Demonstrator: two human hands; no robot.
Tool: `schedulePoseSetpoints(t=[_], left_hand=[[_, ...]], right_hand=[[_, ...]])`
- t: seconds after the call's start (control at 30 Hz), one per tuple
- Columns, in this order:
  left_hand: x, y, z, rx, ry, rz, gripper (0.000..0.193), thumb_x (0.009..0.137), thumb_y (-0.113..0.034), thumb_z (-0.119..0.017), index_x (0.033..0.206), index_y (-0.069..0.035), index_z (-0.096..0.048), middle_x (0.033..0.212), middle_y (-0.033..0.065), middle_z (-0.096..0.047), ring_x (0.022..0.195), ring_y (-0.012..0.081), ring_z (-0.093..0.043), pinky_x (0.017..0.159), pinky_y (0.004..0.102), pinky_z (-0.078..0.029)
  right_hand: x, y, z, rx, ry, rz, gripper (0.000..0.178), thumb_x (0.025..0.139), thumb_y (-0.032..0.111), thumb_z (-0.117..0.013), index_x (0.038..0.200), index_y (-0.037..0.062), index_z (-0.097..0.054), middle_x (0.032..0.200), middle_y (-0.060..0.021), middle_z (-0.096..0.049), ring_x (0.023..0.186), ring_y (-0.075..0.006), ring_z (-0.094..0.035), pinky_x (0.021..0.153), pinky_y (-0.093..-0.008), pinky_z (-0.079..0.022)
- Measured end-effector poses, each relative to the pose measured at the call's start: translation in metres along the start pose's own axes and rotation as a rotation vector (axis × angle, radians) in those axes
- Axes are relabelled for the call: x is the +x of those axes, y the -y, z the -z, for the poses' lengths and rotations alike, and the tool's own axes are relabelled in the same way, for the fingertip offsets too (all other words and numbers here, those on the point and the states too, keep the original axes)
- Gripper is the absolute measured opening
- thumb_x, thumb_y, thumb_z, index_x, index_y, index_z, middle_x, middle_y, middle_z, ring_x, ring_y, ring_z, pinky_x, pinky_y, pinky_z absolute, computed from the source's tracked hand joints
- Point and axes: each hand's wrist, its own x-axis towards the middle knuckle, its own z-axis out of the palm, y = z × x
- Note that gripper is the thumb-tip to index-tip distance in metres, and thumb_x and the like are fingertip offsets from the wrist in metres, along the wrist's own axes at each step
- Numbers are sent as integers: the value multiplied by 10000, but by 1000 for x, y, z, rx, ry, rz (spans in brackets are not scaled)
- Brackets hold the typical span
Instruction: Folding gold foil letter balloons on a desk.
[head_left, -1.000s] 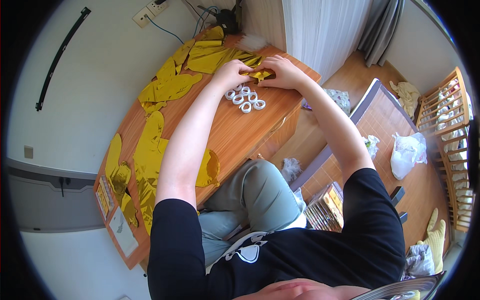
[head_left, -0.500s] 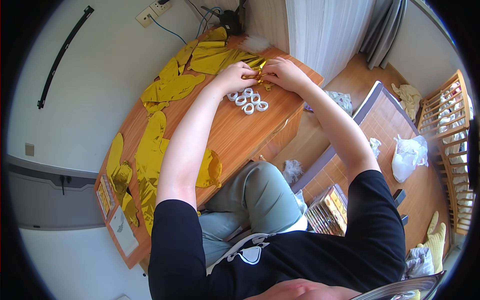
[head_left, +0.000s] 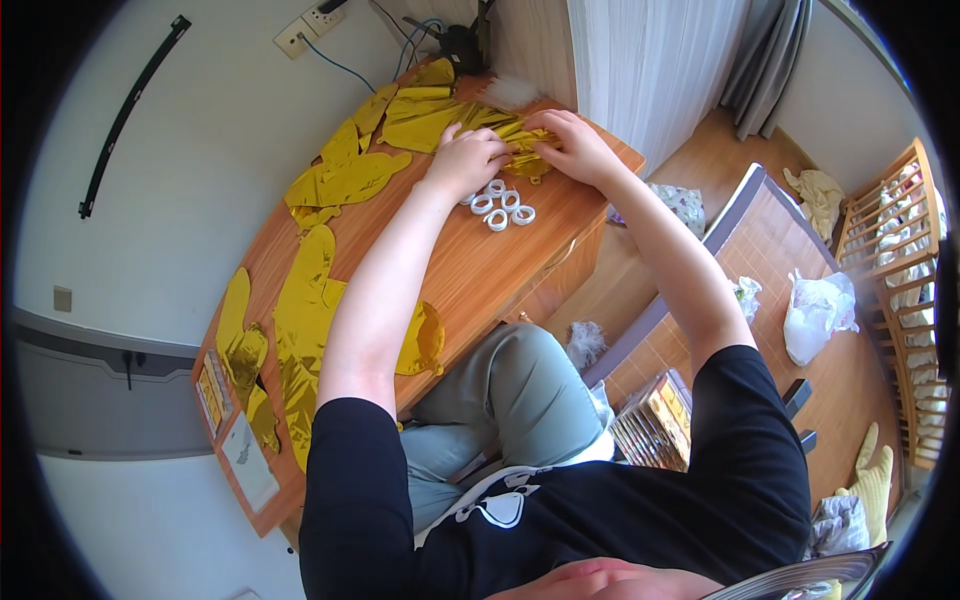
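Note:
Between my hands, at the far right of the wooden desk, lies a crumpled, flat gold foil balloon [head_left: 523, 150]. My left hand [head_left: 466, 160] is closed at its left edge, thumb and fingers by the foil. Opposite it, my right hand [head_left: 575, 148] curls its fingers onto the right edge of the same foil; the fingertips are partly hidden. Just nearer to me than the foil sit several small white ribbon rolls [head_left: 497, 223], one partly covered by my left hand.
More flat gold foil balloons [head_left: 303, 310] spread along the left and back of the desk [head_left: 470, 275]. A thin clear bundle [head_left: 512, 92] rests at the back by the wall. To the right stand a low table [head_left: 650, 345] with a white plastic bag [head_left: 818, 318] and a wooden crib [head_left: 905, 290].
My hands have moved apart, and the gold foil that was bunched between the fingers now shows wider. The white rolls stay put.

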Motion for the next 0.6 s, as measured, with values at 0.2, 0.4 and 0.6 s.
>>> schedulePoseSetpoints(t=[0.2,0.4,0.6], left_hand=[[3,-6,-2,-10,-8,33,276,1039,-290,-561,1214,-230,-766,1237,7,-708,1235,198,-630,1217,517,-272],[8,-1,-7,22,-90,10,286,1048,-276,-552,1275,-243,-722,1201,42,-730,1185,229,-660,1193,508,-318],[13,-13,1,-36,-132,72,190,1051,-276,-555,1144,-164,-679,948,117,-757,951,374,-711,1042,509,-497]], right_hand=[[-8,1,5,-82,-3,46,411,763,140,-775,1140,40,-645,1265,-131,-666,1234,-359,-570,1064,-445,-474],[-6,4,6,-182,23,94,247,763,106,-800,965,71,-662,1282,-76,-664,1243,-314,-565,1077,-445,-460],[-14,4,11,-285,-5,114,248,786,121,-812,1020,128,-730,1296,-36,-667,1251,-282,-564,1078,-441,-461]])
